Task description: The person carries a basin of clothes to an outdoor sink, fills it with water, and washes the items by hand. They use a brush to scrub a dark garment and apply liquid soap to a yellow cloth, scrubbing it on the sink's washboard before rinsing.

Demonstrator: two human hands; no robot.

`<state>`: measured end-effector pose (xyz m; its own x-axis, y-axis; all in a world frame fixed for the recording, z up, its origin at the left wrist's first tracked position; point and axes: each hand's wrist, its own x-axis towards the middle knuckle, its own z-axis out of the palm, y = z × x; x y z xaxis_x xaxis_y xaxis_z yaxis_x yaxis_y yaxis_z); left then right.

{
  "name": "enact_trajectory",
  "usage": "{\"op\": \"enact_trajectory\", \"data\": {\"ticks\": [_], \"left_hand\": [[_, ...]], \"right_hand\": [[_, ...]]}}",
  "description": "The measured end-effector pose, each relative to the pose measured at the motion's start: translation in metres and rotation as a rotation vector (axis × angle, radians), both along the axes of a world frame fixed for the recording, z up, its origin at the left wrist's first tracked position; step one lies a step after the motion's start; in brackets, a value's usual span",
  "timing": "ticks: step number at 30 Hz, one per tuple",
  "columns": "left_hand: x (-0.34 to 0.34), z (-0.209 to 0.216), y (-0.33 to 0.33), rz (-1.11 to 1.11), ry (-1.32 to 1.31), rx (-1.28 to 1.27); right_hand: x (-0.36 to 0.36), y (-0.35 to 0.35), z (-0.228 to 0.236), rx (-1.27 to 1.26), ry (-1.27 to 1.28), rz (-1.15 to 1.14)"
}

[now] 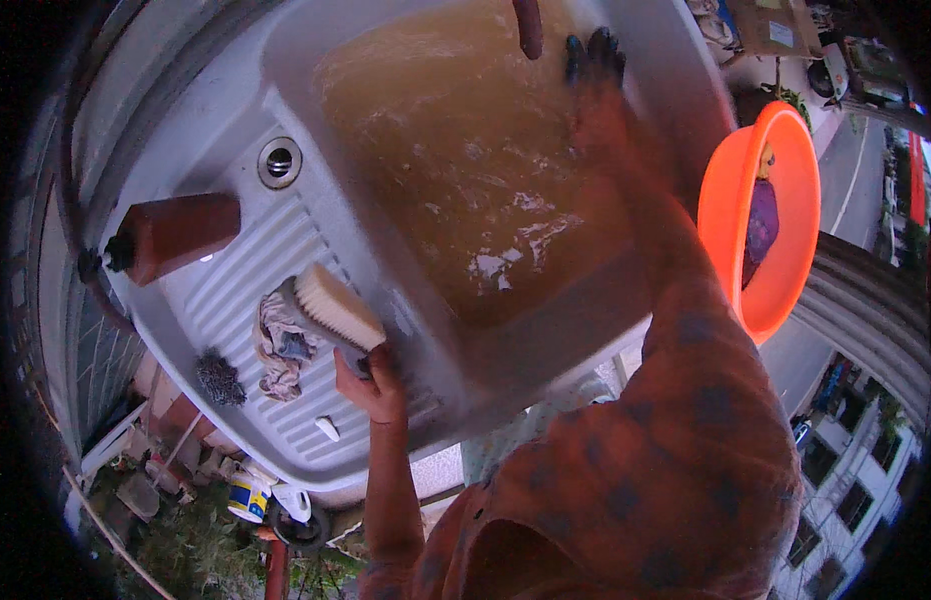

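Note:
My left hand (pixel 373 388) is closed round the handle of a scrubbing brush (pixel 337 308), with its pale bristles turned upward over the ribbed drainboard. Just left of the brush lies a crumpled, stained cloth (pixel 280 345). My right arm reaches far across the plastic wash sink (pixel 410 320), which holds murky brown water (pixel 455 150). By the sink's far right wall my right hand (pixel 593 75) has its fingers stretched and apart; they look dark, and I see nothing held in them. A dark hose end (pixel 527 28) hangs over the water near them.
On the drainboard are a reddish-brown bottle (pixel 183 235), a metal scouring pad (pixel 220 378), a small white piece (pixel 327 428) and a round drain fitting (pixel 280 162). An orange basin (pixel 807 215) with purple and yellow items stands right of the sink. A tub (pixel 248 498) sits below left.

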<state>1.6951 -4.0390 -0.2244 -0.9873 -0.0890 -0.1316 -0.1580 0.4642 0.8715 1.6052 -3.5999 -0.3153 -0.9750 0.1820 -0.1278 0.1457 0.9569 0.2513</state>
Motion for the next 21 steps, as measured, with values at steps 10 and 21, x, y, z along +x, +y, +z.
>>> {"op": "enact_trajectory", "data": {"ticks": [10,21], "left_hand": [[-0.013,-0.011,0.014,-0.029,0.053,0.003],[-0.018,-0.012,0.021,-0.034,0.106,0.005]], "right_hand": [[0.111,-0.116,0.016,-0.063,-0.873,0.485],[0.115,-0.186,0.026,-0.513,-0.719,0.676]]}}
